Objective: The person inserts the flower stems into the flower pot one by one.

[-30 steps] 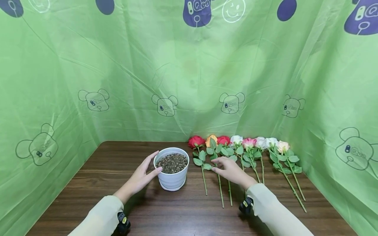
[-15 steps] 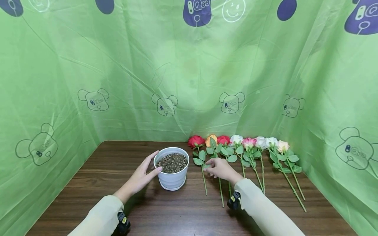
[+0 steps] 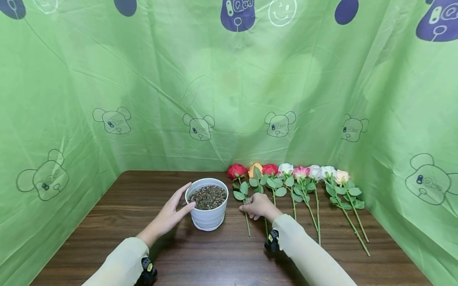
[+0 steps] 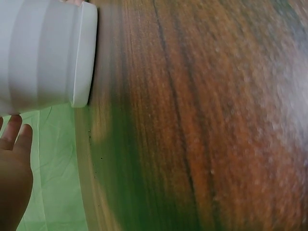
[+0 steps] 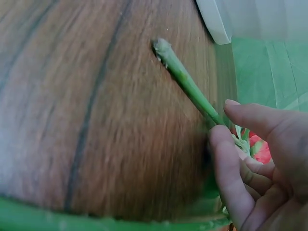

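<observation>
A white flower pot (image 3: 208, 217) filled with dark soil (image 3: 208, 197) stands upright on the table. My left hand (image 3: 168, 216) rests against its left side, fingers fairly straight, thumb at the near rim. In the left wrist view, fingertips (image 4: 15, 126) touch the pot's wall. To the right of the pot lies a red rose (image 3: 237, 171) with a green stem. My right hand (image 3: 260, 205) has thumb and forefinger at this stem (image 5: 190, 86), which runs between them; the other fingers are curled. The stem's cut end points toward the near edge.
Right of the red rose lie several more roses: an orange rose (image 3: 255, 170), another red rose (image 3: 270, 169), a pink rose (image 3: 301, 172), white ones and a peach rose (image 3: 342, 177). A green printed curtain (image 3: 229, 99) encloses the wooden table (image 3: 143, 198).
My right hand has moved left and slightly nearer, from above the orange rose's leaves to the leftmost red rose's stem, its fingers closing around it. The left hand and pot have stayed put.
</observation>
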`<state>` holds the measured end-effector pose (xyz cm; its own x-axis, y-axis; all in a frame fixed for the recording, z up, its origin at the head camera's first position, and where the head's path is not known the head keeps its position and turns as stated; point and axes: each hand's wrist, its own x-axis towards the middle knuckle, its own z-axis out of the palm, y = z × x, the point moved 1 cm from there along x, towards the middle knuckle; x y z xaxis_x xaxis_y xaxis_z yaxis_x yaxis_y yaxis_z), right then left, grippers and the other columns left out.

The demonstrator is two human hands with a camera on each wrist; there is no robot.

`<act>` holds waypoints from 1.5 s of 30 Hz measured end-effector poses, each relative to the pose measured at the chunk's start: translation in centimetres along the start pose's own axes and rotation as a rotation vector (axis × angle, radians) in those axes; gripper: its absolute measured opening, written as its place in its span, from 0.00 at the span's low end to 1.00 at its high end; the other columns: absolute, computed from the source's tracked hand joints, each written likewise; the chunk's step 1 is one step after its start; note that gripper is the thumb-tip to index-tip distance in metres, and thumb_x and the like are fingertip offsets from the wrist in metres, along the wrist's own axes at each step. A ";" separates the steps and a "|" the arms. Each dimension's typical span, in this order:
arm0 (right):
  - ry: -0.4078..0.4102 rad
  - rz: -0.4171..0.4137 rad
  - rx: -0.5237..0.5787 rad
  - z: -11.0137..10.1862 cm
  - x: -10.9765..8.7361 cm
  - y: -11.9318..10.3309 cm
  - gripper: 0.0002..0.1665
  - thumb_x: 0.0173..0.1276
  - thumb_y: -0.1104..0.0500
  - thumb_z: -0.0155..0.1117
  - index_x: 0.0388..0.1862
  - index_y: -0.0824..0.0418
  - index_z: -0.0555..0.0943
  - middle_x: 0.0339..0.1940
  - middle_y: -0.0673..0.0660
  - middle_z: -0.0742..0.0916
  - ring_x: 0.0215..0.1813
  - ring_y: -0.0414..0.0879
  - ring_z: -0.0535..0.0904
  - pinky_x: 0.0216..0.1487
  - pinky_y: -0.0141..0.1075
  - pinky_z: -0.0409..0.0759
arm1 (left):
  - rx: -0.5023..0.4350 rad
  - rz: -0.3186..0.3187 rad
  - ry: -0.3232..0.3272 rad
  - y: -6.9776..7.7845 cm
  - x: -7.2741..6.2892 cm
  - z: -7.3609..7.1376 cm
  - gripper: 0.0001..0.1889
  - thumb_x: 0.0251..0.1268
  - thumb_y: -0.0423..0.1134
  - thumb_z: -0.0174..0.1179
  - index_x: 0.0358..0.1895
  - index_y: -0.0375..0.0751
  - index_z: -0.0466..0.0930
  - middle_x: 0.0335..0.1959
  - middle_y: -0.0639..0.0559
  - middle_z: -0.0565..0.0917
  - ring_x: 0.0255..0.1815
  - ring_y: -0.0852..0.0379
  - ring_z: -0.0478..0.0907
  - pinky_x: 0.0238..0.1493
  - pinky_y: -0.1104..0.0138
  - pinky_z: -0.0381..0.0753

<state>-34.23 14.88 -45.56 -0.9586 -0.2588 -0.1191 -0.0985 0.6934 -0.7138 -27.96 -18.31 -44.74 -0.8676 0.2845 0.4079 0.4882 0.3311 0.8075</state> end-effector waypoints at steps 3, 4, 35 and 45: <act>0.009 0.016 -0.009 0.2 0.2 -0.1 0.16 0.65 0.53 0.74 0.22 0.62 0.84 0.15 0.55 0.84 0.17 0.42 0.81 0.20 0.35 0.83 | 0.001 -0.002 0.001 0.0 0.0 0.0 0.36 0.73 0.42 0.61 0.79 0.47 0.55 0.74 0.38 0.64 0.68 0.41 0.70 0.66 0.44 0.67; 0.012 0.026 -0.002 0.3 0.3 -0.1 0.16 0.65 0.54 0.74 0.22 0.62 0.84 0.15 0.55 0.84 0.17 0.42 0.81 0.21 0.35 0.83 | 0.004 -0.004 0.000 0.0 0.0 -0.1 0.36 0.73 0.42 0.60 0.79 0.47 0.55 0.74 0.38 0.64 0.68 0.41 0.70 0.67 0.44 0.67; 0.059 -0.042 0.141 -0.8 -0.3 -1.3 0.12 0.68 0.62 0.68 0.26 0.64 0.79 0.19 0.56 0.85 0.21 0.46 0.84 0.26 0.39 0.86 | 0.025 0.026 0.020 0.2 0.0 0.3 0.35 0.73 0.40 0.61 0.78 0.39 0.56 0.72 0.36 0.65 0.66 0.39 0.72 0.65 0.45 0.69; 0.098 -0.112 0.183 -1.9 -1.0 -2.0 0.10 0.70 0.61 0.67 0.30 0.64 0.78 0.23 0.58 0.85 0.23 0.46 0.84 0.29 0.42 0.86 | 0.024 0.054 0.029 0.3 0.1 0.4 0.34 0.73 0.38 0.60 0.78 0.41 0.56 0.70 0.35 0.67 0.66 0.41 0.71 0.65 0.50 0.70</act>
<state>-33.57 14.98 -42.70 -0.9667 -0.2544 0.0291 -0.1640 0.5282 -0.8331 -27.92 -17.81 -44.63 -0.8420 0.2767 0.4632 0.5364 0.3373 0.7736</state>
